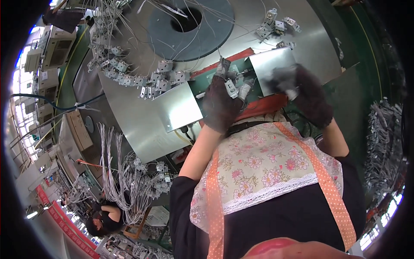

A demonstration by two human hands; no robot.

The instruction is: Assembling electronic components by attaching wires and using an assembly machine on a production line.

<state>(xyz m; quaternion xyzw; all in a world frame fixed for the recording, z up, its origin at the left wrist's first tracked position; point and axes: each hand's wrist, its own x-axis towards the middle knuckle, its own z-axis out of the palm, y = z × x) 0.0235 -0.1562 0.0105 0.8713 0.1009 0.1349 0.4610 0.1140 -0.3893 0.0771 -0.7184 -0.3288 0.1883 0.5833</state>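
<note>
One small metal part (231, 89) sat over the green fixture (202, 83), pinched by left hand (221, 103), likely to steady it; right hand (308, 90), at 3 o'clock, was blurred, grip unreadable. Wired boxes (161, 83) lay at 9 o'clock, probably for reach.

The right hand (308, 93) is blurred, and the top edge crops the grey disc (211, 39).

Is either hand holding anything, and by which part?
The left hand seems to hold a small metallic block by its sides; the right hand is too blurred to tell.
</note>
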